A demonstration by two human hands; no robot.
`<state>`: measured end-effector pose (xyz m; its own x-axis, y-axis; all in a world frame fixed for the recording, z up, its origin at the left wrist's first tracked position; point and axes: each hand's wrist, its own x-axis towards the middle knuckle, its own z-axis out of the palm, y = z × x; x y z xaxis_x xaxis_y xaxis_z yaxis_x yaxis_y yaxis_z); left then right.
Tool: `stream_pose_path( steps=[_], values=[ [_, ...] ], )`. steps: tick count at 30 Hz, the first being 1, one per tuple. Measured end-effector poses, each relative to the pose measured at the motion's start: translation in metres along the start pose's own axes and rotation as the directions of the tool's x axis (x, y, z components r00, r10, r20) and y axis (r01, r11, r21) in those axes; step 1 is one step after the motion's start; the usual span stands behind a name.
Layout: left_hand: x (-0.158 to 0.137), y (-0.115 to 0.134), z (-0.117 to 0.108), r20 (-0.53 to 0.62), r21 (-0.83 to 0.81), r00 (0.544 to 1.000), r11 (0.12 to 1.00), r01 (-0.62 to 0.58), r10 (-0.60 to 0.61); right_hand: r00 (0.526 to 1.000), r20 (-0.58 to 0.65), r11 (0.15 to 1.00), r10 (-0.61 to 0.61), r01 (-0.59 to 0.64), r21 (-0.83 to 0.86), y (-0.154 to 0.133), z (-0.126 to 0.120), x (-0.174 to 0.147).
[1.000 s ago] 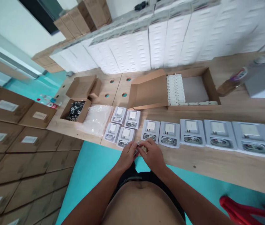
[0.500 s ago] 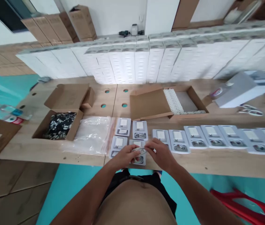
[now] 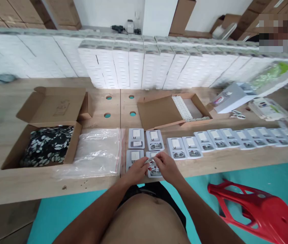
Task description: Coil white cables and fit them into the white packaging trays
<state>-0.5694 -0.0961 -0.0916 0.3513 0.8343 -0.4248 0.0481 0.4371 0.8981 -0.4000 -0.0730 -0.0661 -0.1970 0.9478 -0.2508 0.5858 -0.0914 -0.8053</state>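
Observation:
A coiled white cable is held between my two hands, above the front edge of the wooden table. The fingers of my left hand pinch its left side. From the right, my right hand pinches it with thumb and fingertips. Directly beneath lies a grey plastic tray with a white charger and a cable, partly hidden by my hands. Around it lie a tray, another tray and a third tray, holding white plug chargers. Several like trays form a row to the right.
Clear plastic bags lie left of the trays, beside a cardboard box of black-and-white pieces. Behind the trays sits an open carton. Scissors lie at right. White boxes line the back. A red stool stands front right.
The view has swung to the right, showing more of the tray row and the red stool. My hands have come closer together, still holding the cable.

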Motion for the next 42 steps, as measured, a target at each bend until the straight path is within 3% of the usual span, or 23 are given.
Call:
stream_pose_path(
  steps=[3, 10, 16, 18, 21, 23, 32, 35, 40, 42],
  values=[
    [-0.003, -0.006, -0.003, 0.001, 0.000, 1.000, 1.000, -0.021, 0.021, 0.997, -0.023, 0.981, 0.070, -0.064, 0.184, -0.002, 0.018, -0.001],
    [-0.004, -0.019, -0.014, 0.047, -0.122, 0.999, 0.992, 0.006, 0.000, 0.987, -0.038, 0.920, 0.159, -0.134, 0.368, -0.002, 0.034, -0.005],
    [-0.006, -0.023, -0.020, -0.010, -0.265, 0.997, 0.961, 0.073, -0.079, 0.964, 0.094, 0.791, 0.250, -0.260, 0.554, -0.007, 0.046, -0.011],
    [-0.008, -0.024, -0.021, -0.032, -0.308, 0.994, 0.947, 0.092, -0.107, 0.970, 0.090, 0.831, 0.227, -0.241, 0.501, -0.007, 0.048, -0.014],
    [-0.009, -0.028, -0.021, -0.033, -0.355, 0.991, 0.928, 0.110, -0.130, 0.995, -0.039, 0.969, 0.094, -0.083, 0.231, -0.002, 0.045, -0.016],
    [-0.008, -0.029, -0.018, -0.009, -0.386, 0.990, 0.914, 0.124, -0.138, 0.995, -0.095, 0.994, 0.014, -0.004, 0.110, 0.004, 0.043, -0.017],
    [-0.005, -0.019, -0.012, 0.167, -0.461, 0.976, 0.864, 0.201, -0.138, 0.981, -0.188, 0.982, 0.051, -0.015, 0.189, 0.019, 0.046, -0.008],
    [-0.006, -0.018, -0.016, 0.221, -0.451, 0.962, 0.857, 0.247, -0.162, 0.989, -0.148, 0.985, 0.009, 0.017, 0.172, 0.027, 0.037, -0.006],
    [-0.004, -0.014, -0.018, 0.291, -0.414, 0.936, 0.856, 0.309, -0.197, 0.986, 0.140, 0.945, -0.092, 0.042, 0.325, 0.034, 0.012, -0.007],
    [-0.001, -0.011, -0.016, 0.295, -0.393, 0.935, 0.866, 0.308, -0.199, 0.980, 0.172, 0.935, -0.105, 0.038, 0.353, 0.034, 0.005, -0.008]
  ],
)
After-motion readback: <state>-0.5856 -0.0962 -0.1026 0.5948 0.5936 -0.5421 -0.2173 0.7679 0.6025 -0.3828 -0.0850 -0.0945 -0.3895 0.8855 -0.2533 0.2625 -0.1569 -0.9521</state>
